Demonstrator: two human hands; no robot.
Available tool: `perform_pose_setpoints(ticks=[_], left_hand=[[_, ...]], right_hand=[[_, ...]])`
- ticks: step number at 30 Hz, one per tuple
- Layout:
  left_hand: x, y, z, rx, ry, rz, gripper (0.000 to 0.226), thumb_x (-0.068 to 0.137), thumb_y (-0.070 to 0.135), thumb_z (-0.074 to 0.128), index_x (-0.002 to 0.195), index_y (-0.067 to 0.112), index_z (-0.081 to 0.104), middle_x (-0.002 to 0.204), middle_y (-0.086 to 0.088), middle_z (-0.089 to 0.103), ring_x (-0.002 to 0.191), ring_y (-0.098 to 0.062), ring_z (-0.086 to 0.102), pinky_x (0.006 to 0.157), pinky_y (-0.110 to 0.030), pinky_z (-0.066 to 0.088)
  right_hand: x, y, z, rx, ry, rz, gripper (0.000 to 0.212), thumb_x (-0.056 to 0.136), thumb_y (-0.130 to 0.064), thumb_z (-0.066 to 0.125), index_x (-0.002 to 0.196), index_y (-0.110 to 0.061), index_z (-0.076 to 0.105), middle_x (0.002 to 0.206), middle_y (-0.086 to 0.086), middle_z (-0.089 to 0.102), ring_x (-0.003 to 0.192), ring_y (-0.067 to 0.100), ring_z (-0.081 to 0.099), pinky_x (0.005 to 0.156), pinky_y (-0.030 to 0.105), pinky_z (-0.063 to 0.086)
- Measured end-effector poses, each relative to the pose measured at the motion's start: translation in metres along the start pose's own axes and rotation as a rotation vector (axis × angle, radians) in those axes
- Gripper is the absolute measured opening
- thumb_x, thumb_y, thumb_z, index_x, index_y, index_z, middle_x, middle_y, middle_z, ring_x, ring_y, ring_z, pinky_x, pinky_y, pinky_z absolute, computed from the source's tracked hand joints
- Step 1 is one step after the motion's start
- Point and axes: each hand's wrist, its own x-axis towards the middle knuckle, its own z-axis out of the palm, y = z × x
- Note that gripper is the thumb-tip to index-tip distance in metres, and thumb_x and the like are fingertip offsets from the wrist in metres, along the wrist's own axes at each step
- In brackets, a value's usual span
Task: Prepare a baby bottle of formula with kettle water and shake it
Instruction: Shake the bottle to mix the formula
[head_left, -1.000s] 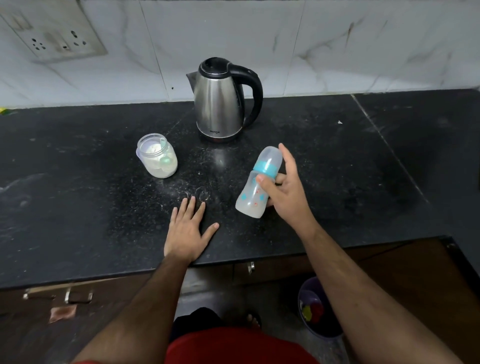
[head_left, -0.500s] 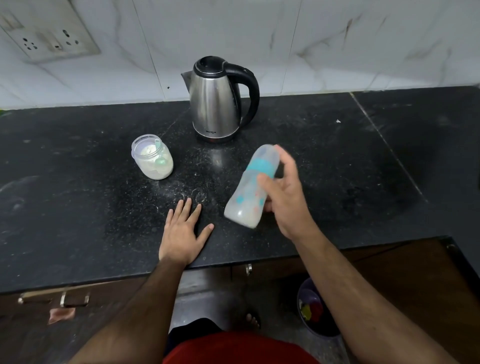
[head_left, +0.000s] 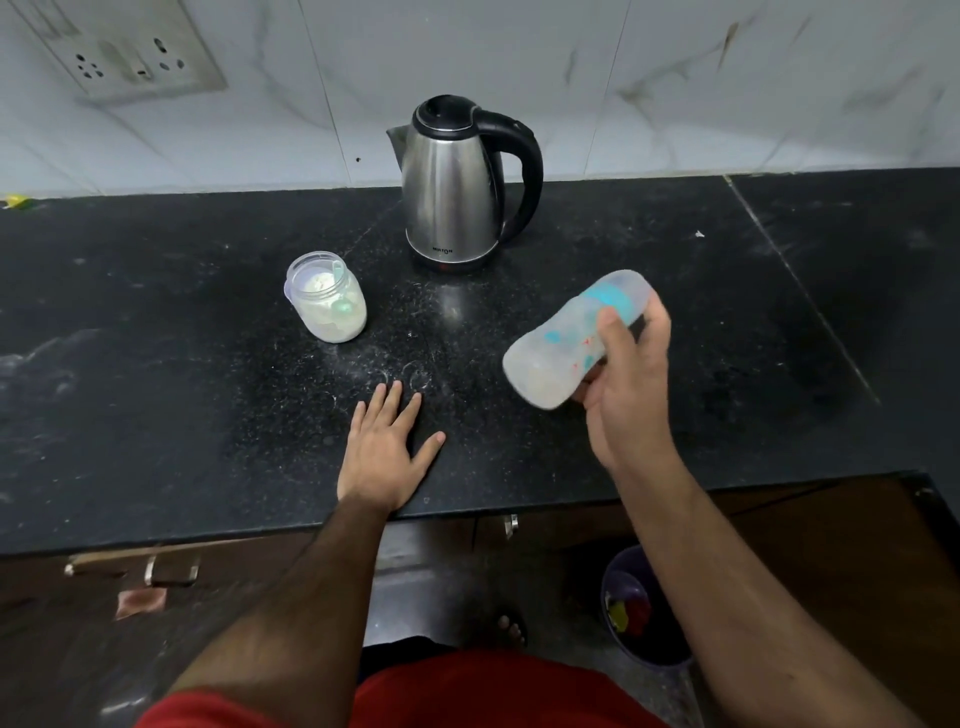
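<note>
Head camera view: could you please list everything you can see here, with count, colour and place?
baby bottle: one, cloudy with a teal collar, tilted in the air above the counter, in the right hand
kettle: one, steel with black lid and handle, back of the counter by the wall
formula jar: one, clear, open, holding pale powder and a scoop, left of the kettle
counter: one, black stone, dusted with white powder near the middle
socket plate: one, pale, on the tiled wall at upper left
bucket: one, dark, on the floor at lower right
left hand: one, flat on the counter edge
right hand: one, gripping the baby bottle
</note>
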Motion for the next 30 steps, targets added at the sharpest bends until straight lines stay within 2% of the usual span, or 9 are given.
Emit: perform_pose_setpoints(ticks=[4,6,9,11,15,20,23,26,30], left_hand=[[-0.001,0.0,0.001,-0.007,0.002,0.002,0.072,0.096,0.065,0.033,0.154,0.024,0.031,0.166,-0.004,0.017,0.154,-0.018,0.004,0.126,-0.04,0.002],[0.0,-0.001,0.001,-0.011,0.009,0.003,0.072,0.096,0.066,0.034,0.154,0.024,0.032,0.166,-0.004,0.018,0.154,-0.019,0.004,0.126,-0.04,0.003],[0.001,-0.001,0.002,-0.004,0.007,0.001,0.072,0.095,0.066,0.033,0.154,0.024,0.032,0.165,-0.004,0.019,0.154,-0.019,0.005,0.126,-0.04,0.003],[0.0,-0.001,0.002,-0.003,0.002,0.0,0.074,0.094,0.068,0.03,0.154,0.024,0.032,0.165,-0.004,0.018,0.154,-0.019,0.005,0.126,-0.04,0.003],[0.0,-0.001,0.001,-0.008,0.0,-0.001,0.08,0.09,0.071,0.021,0.154,0.024,0.031,0.166,-0.003,0.017,0.154,-0.018,0.004,0.126,-0.04,0.003],[0.0,-0.002,0.002,-0.011,0.002,-0.002,0.072,0.095,0.066,0.033,0.154,0.024,0.031,0.166,-0.003,0.018,0.154,-0.018,0.003,0.126,-0.041,0.003],[-0.001,-0.002,0.001,-0.011,-0.006,0.002,0.077,0.092,0.07,0.026,0.155,0.025,0.03,0.166,-0.003,0.016,0.154,-0.017,0.002,0.126,-0.041,0.003],[-0.001,-0.001,0.0,-0.02,-0.005,-0.002,0.083,0.088,0.072,0.017,0.155,0.024,0.03,0.166,-0.003,0.016,0.154,-0.018,0.003,0.126,-0.041,0.004],[-0.001,-0.001,0.002,-0.019,0.01,0.001,0.074,0.094,0.068,0.03,0.154,0.024,0.032,0.165,-0.004,0.018,0.154,-0.019,0.004,0.126,-0.041,0.003]], right_hand=[[-0.018,0.01,0.001,-0.15,-0.218,0.083,0.064,0.086,-0.02,0.058,0.146,-0.023,0.034,0.104,-0.012,0.069,0.093,0.013,0.068,0.076,0.04,0.058],[-0.018,0.007,0.0,-0.086,-0.178,0.051,0.063,0.086,-0.02,0.057,0.145,-0.021,0.036,0.111,-0.007,0.065,0.094,0.012,0.067,0.076,0.036,0.057],[-0.012,0.001,0.001,0.053,-0.013,0.042,0.045,0.099,-0.022,0.052,0.141,-0.024,0.038,0.112,-0.003,0.062,0.09,0.007,0.068,0.069,0.033,0.058],[-0.016,0.004,0.003,0.03,-0.057,0.06,0.045,0.1,-0.017,0.05,0.143,-0.023,0.036,0.114,0.0,0.062,0.091,0.009,0.069,0.068,0.031,0.058],[-0.024,0.008,0.004,-0.109,-0.222,0.084,0.063,0.085,-0.019,0.056,0.145,-0.021,0.037,0.113,-0.003,0.064,0.093,0.013,0.068,0.073,0.032,0.057],[-0.01,-0.006,0.005,0.033,-0.035,0.018,0.047,0.099,-0.024,0.051,0.144,-0.023,0.036,0.114,-0.001,0.061,0.093,0.01,0.068,0.068,0.032,0.057],[-0.02,0.001,0.009,-0.062,-0.157,0.063,0.051,0.097,-0.016,0.054,0.145,-0.023,0.035,0.107,-0.006,0.067,0.09,0.011,0.069,0.069,0.032,0.058],[-0.027,0.008,0.009,-0.141,-0.299,0.093,0.06,0.086,-0.018,0.056,0.143,-0.024,0.039,0.105,-0.011,0.069,0.091,0.013,0.067,0.076,0.037,0.058],[-0.02,0.003,0.013,0.082,-0.063,0.091,0.05,0.094,-0.027,0.055,0.142,-0.02,0.04,0.116,0.001,0.063,0.098,0.015,0.066,0.073,0.035,0.058]])
